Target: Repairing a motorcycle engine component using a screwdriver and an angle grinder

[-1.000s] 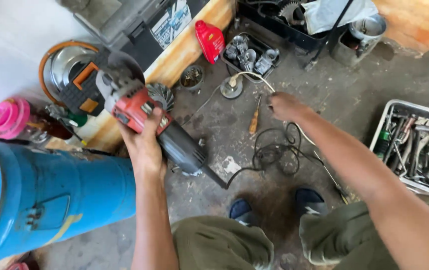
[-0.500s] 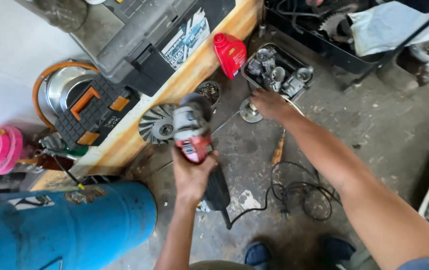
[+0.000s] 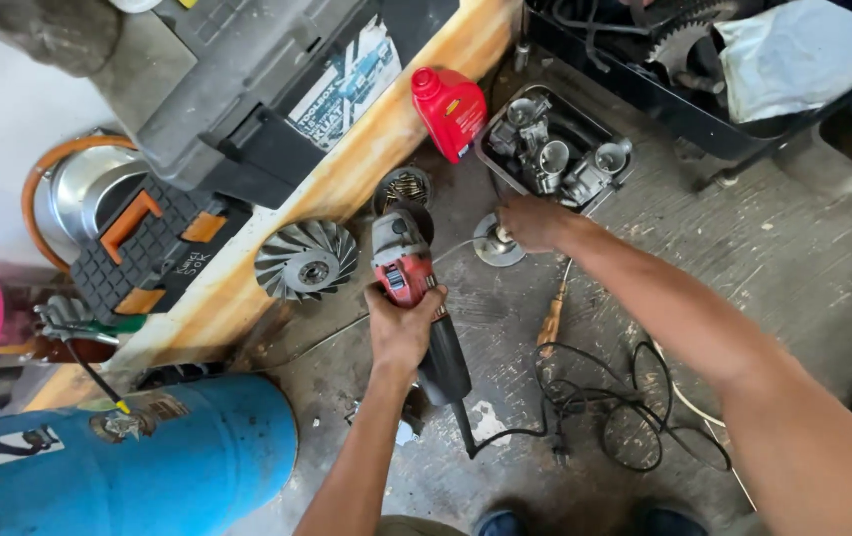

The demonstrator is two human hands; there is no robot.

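Note:
My left hand (image 3: 401, 328) grips a red and black angle grinder (image 3: 408, 288) by its body, head pointing away from me over the concrete floor. Its black cord (image 3: 595, 407) trails in loops to the right. My right hand (image 3: 530, 220) reaches forward and rests on a small round metal disc (image 3: 498, 243) lying flat on the floor, fingers closed around its centre. A finned metal fan wheel (image 3: 305, 260) lies just left of the grinder's head. A wooden-handled screwdriver (image 3: 551, 320) lies under my right forearm.
A wooden plank (image 3: 347, 169) runs diagonally, with black toolboxes (image 3: 257, 89) beyond it. A red oil bottle (image 3: 451, 111), a tray of metal carburettor parts (image 3: 557, 154) and a small tin of screws (image 3: 404, 187) sit ahead. A blue gas cylinder (image 3: 128, 467) lies at the lower left.
The view has shifted forward and left. My left hand has carried the grinder toward the plank, and my right hand has moved from the floor near the cord to the metal disc.

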